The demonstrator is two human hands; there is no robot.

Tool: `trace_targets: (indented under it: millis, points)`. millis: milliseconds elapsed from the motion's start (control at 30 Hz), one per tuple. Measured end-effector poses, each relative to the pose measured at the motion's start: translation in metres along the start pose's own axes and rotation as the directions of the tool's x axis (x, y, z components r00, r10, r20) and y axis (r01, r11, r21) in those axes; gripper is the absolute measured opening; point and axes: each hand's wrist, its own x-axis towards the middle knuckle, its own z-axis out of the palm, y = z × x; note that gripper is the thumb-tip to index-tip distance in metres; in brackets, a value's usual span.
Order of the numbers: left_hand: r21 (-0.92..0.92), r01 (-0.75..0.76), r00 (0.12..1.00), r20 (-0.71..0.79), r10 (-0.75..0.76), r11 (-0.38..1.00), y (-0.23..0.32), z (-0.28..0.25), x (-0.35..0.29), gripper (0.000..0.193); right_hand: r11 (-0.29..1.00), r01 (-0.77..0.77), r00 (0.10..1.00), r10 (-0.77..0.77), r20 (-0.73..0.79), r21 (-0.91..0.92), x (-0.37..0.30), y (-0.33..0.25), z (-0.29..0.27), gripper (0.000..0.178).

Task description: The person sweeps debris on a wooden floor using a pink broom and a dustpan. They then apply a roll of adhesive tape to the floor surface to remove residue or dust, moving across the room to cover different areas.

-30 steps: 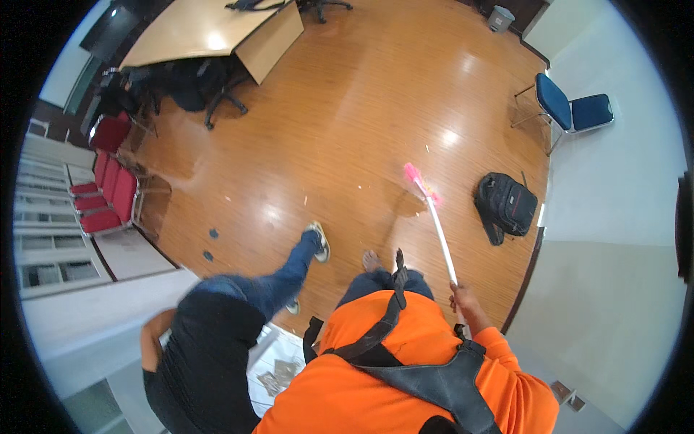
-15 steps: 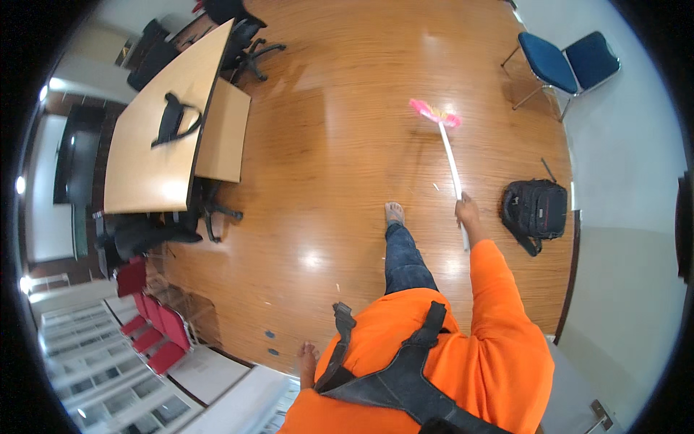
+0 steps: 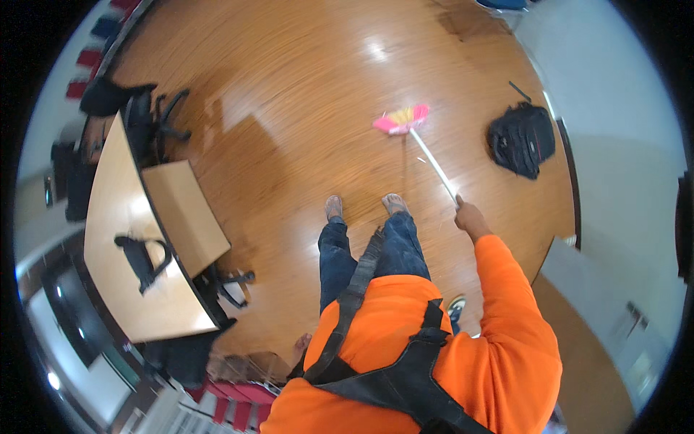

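My right hand [image 3: 471,219] is closed around the white handle of a broom [image 3: 435,165], held out ahead and to the right. Its pink and yellow bristle head is at the far end, over the wooden floor. Beside the handle lies a small white scrap [image 3: 421,160]. My left hand [image 3: 302,343] hangs low at my left side, close to the orange top. It is small and blurred, so its fingers cannot be made out.
A black backpack [image 3: 522,141] lies on the floor by the right wall. To the left stands a light wood desk [image 3: 123,217] bearing a black bag [image 3: 141,260], with wheeled chairs around it. Behind me on the right, a shoe [image 3: 456,307] shows near a door.
My view has turned to the right, so the desk and backpack sit differently. Both my feet show now. The broom head has swung left relative to my right hand, which still grips the handle.
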Motion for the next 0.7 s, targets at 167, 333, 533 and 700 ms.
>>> trace_targets:
  millis: [167, 333, 533, 700]
  points:
    - [-0.393, 0.063, 0.975, -0.174, -0.141, 0.918, 0.060, -0.175, 0.091, 0.019, 0.985, -0.162, 0.981, 0.167, 0.103, -0.061, -0.133, 0.021, 0.064, 0.050]
    - [-0.346, -0.133, 0.912, -0.410, -0.022, 0.929, 0.184, -0.256, 0.141, 0.031, 0.905, -0.425, 0.884, 0.412, 0.220, 0.012, -0.262, 0.010, 0.119, 0.047]
    - [0.042, -0.142, 0.956, -0.253, 0.148, 0.989, 0.074, -0.333, 0.216, 0.032, 0.863, -0.502, 0.839, 0.469, 0.274, 0.058, -0.330, -0.016, 0.165, 0.048]
    - [0.209, -0.021, 0.999, 0.045, 0.012, 0.978, 0.164, -0.296, 0.207, 0.030, 0.792, -0.399, 0.880, 0.473, -0.051, 0.463, -0.330, -0.068, 0.224, 0.047]
